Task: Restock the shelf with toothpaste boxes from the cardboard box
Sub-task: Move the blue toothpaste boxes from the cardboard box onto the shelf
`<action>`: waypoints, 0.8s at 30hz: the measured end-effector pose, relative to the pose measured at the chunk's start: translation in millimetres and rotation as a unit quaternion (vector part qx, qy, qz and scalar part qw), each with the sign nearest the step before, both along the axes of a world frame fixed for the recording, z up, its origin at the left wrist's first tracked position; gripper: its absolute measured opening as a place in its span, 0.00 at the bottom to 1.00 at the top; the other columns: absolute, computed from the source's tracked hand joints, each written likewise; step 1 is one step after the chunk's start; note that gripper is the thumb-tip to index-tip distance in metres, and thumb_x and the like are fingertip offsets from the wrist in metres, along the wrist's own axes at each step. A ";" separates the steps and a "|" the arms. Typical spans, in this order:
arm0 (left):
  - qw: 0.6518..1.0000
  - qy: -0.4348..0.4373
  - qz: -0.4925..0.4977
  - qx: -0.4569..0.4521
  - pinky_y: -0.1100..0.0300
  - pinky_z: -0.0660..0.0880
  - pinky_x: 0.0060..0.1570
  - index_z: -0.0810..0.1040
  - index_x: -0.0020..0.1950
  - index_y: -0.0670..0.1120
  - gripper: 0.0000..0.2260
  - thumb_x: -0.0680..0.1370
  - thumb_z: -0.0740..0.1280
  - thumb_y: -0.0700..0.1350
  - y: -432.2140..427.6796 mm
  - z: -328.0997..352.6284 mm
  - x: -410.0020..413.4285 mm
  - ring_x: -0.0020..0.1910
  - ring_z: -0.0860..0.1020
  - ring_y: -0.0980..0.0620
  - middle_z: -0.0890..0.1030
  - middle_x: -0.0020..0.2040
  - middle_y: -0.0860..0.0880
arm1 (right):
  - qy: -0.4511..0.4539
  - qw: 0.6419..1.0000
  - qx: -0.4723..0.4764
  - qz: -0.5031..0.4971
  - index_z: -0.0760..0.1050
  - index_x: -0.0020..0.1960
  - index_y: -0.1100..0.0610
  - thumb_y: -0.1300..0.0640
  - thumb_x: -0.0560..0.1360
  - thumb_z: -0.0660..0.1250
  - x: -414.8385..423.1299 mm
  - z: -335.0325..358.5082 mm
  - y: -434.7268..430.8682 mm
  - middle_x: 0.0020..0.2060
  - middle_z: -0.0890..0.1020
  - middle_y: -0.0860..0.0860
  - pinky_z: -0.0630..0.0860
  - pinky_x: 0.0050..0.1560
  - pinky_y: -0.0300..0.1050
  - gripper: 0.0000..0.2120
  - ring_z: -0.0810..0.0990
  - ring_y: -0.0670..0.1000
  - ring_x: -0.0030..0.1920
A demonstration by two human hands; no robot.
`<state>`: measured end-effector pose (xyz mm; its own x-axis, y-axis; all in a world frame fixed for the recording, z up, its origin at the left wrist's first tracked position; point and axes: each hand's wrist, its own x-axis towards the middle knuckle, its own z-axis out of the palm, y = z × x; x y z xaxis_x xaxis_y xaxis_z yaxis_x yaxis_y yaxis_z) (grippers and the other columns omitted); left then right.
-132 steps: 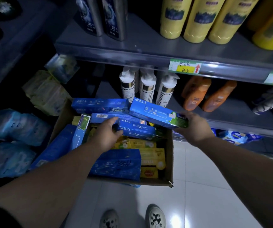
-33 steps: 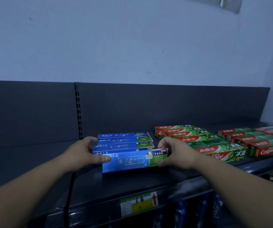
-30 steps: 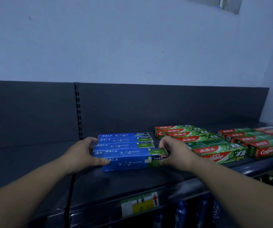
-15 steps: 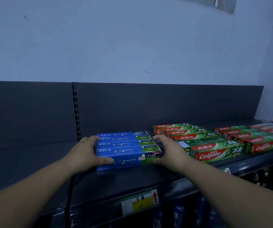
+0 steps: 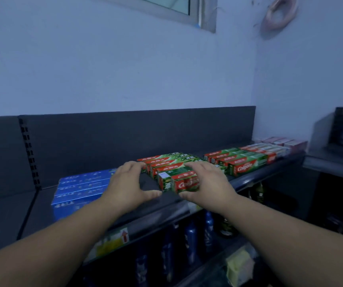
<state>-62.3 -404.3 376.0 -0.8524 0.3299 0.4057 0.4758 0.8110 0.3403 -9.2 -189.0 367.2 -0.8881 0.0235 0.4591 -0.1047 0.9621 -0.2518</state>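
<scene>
Toothpaste boxes (image 5: pixel 79 187), left hand (image 5: pixel 128 187), right hand (image 5: pixel 208 183) — spread

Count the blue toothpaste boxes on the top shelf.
4 blue toothpaste boxes lie side by side on the shelf, left of the green ones: front, second, third, back. The left hand covers their right ends, so another could be hidden.

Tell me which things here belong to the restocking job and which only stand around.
Job: blue toothpaste boxes, green Colgate boxes, shelf.
Just around: blue bottles below, price label, pink object on the wall, window frame.
</scene>
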 end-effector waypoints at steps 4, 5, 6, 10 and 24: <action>0.997 0.051 -0.047 -0.032 0.54 0.55 0.73 0.58 0.76 0.49 0.44 0.68 0.70 0.67 78.8 -4.0 35.0 0.75 0.57 0.49 0.59 0.76 0.49 | 0.004 0.995 0.038 -0.088 0.55 0.76 0.41 0.31 0.69 0.66 55.6 -1.5 54.9 0.76 0.57 0.45 0.47 0.76 0.60 0.41 0.50 0.53 0.77; 0.996 0.054 -0.059 -0.034 0.54 0.54 0.74 0.57 0.77 0.49 0.44 0.68 0.69 0.67 98.2 -5.4 44.9 0.76 0.55 0.49 0.58 0.77 0.49 | 0.010 0.994 0.039 -0.103 0.54 0.76 0.41 0.31 0.69 0.65 70.0 -2.3 68.4 0.76 0.57 0.45 0.46 0.76 0.60 0.41 0.49 0.53 0.77; 0.995 0.053 -0.073 -0.033 0.53 0.52 0.74 0.57 0.77 0.49 0.43 0.69 0.68 0.67 116.9 -7.0 55.1 0.76 0.54 0.49 0.56 0.77 0.48 | 0.012 0.992 0.038 -0.117 0.54 0.76 0.40 0.31 0.69 0.65 84.6 -3.4 81.5 0.76 0.56 0.45 0.45 0.76 0.61 0.40 0.48 0.53 0.78; 0.992 0.046 -0.113 -0.041 0.50 0.52 0.74 0.55 0.77 0.50 0.42 0.70 0.66 0.68 185.3 -18.7 96.0 0.76 0.52 0.48 0.54 0.78 0.49 | -0.002 0.984 0.031 -0.174 0.53 0.76 0.41 0.31 0.70 0.64 140.7 -12.8 132.8 0.77 0.55 0.46 0.44 0.76 0.60 0.40 0.47 0.53 0.78; 0.974 -0.065 -0.174 -0.131 0.50 0.55 0.73 0.54 0.77 0.50 0.40 0.72 0.65 0.67 298.3 -162.3 191.6 0.76 0.53 0.47 0.54 0.78 0.48 | -0.129 0.947 -0.058 -0.289 0.54 0.77 0.44 0.35 0.69 0.70 279.5 -156.1 247.6 0.77 0.57 0.49 0.54 0.75 0.58 0.43 0.54 0.54 0.77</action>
